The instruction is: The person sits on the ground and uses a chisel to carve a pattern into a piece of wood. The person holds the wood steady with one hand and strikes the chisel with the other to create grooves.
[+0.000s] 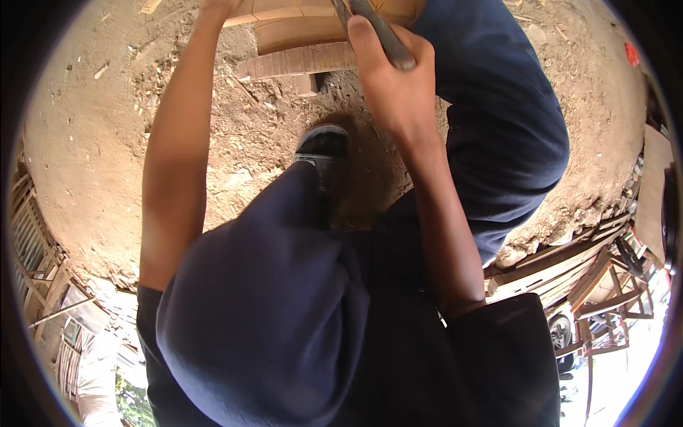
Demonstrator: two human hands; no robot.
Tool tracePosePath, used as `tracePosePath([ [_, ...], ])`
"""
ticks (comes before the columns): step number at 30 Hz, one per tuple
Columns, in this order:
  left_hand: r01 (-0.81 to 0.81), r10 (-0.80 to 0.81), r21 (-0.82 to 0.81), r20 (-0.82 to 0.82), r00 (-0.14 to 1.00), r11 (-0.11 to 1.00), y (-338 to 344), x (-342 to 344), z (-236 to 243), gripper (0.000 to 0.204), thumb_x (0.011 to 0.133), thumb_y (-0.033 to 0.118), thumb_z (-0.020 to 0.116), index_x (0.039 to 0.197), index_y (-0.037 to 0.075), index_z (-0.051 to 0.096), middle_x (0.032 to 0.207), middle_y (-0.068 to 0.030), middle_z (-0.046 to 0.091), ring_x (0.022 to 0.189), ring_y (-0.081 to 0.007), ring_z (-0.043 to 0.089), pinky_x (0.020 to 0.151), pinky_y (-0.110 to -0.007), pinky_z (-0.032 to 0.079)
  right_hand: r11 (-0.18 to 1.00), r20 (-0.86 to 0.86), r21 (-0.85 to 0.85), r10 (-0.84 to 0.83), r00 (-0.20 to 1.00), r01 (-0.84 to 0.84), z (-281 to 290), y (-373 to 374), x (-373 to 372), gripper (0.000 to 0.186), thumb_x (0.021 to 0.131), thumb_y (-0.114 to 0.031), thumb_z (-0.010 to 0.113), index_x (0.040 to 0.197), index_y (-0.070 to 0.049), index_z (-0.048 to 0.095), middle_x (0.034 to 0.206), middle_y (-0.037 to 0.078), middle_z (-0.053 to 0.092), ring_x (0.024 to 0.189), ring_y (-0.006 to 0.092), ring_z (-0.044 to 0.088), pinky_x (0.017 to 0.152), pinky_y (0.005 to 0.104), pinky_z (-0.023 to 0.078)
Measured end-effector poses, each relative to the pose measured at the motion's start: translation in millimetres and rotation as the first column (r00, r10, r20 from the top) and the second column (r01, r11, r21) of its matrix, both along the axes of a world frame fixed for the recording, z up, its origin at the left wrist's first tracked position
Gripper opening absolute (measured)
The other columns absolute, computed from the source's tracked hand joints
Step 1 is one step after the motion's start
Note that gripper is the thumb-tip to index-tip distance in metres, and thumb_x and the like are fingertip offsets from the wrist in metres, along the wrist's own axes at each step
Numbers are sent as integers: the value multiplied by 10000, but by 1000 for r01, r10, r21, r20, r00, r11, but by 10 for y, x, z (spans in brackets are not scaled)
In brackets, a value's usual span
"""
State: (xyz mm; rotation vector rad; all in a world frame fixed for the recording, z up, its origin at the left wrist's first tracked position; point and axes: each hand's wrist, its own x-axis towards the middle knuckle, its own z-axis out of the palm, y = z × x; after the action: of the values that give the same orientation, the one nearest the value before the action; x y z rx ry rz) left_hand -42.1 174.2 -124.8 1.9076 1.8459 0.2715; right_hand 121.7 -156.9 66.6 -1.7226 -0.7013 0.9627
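My right hand is closed around a dark-handled tool. The butt of its handle sticks out below my thumb, and its working end runs out at the upper edge, so I cannot tell its kind. Pale wooden pieces lie just left of this hand, with a rougher wooden board along their near side. At the upper edge, my left hand is by the left end of the pale wood. Only its wrist side shows; the fingers are cut off.
Dirt ground is strewn with wood chips. My shoe stands below the wood, and my bent knee is right of my right arm. Stacked planks and a wooden frame are at the right; slatted wood stands at far left.
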Motion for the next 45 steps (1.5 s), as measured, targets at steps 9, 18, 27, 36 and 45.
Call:
tracePosePath([
  [9,325,-274,94,-350,896,941,-225,-217,42,495,990,360,395,1193,-36,612,1201,-266,654,1126,-448,628,963,-516,504,988,-72,96,-113,991,120,243,-701,109,276,1009,-222,560,804,-39,534,592,-34,408,466,51,354,420,232,261],
  [18,640,-497,202,-474,726,742,-546,-429,186,278,984,181,420,1140,12,575,989,-249,692,920,-438,695,777,-506,582,993,-12,105,-48,999,49,474,-1243,131,341,998,-288,577,764,-50,507,595,-15,432,507,68,365,460,252,285],
  [27,422,-456,-182,-251,854,888,-1046,-275,950,868,969,708,250,1009,-9,737,1115,-276,692,1059,-421,666,993,-501,484,993,10,99,69,998,-70,699,-1635,-201,325,990,-248,634,775,-15,562,599,-27,471,598,44,403,516,267,336],
  [36,459,-534,-396,-99,839,795,-1534,-328,1600,1016,853,852,392,958,-111,698,1012,-318,679,991,-384,672,897,-487,489,996,80,88,27,996,-34,747,-2240,-348,333,973,-213,642,729,-10,541,572,-2,475,568,61,404,505,288,337],
  [45,330,-271,-330,214,939,884,-2627,-320,2109,726,791,607,729,990,-91,717,912,-294,707,894,-343,721,784,-407,538,993,38,109,-47,998,43,725,-2581,-597,327,969,-211,651,734,-9,547,574,0,474,575,56,412,507,288,343],
])
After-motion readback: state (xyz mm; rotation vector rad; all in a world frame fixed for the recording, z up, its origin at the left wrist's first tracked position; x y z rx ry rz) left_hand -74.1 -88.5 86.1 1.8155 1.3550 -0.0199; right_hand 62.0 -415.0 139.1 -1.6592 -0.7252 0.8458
